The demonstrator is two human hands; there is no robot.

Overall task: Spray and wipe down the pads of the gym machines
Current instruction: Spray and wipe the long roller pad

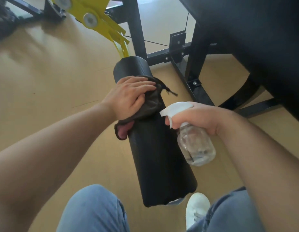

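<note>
A long black roller pad [155,156] runs from the centre of the view down towards my knees. A dark grey cloth [149,104] with a pink underside lies over its upper part. My left hand [130,96] presses flat on the cloth, fingers spread toward the right. To the right of the pad, my right hand [195,117] grips the neck of a clear spray bottle [194,144] with a white trigger head, one finger on the trigger. The nozzle points left at the pad.
A yellow lever arm [95,19] joins the pad's far end. The black machine frame [192,76] and a large black seat pad [262,39] stand at the right. Tan floor [45,72] lies to the left. My jeans-clad knees and white shoe [195,210] are at the bottom.
</note>
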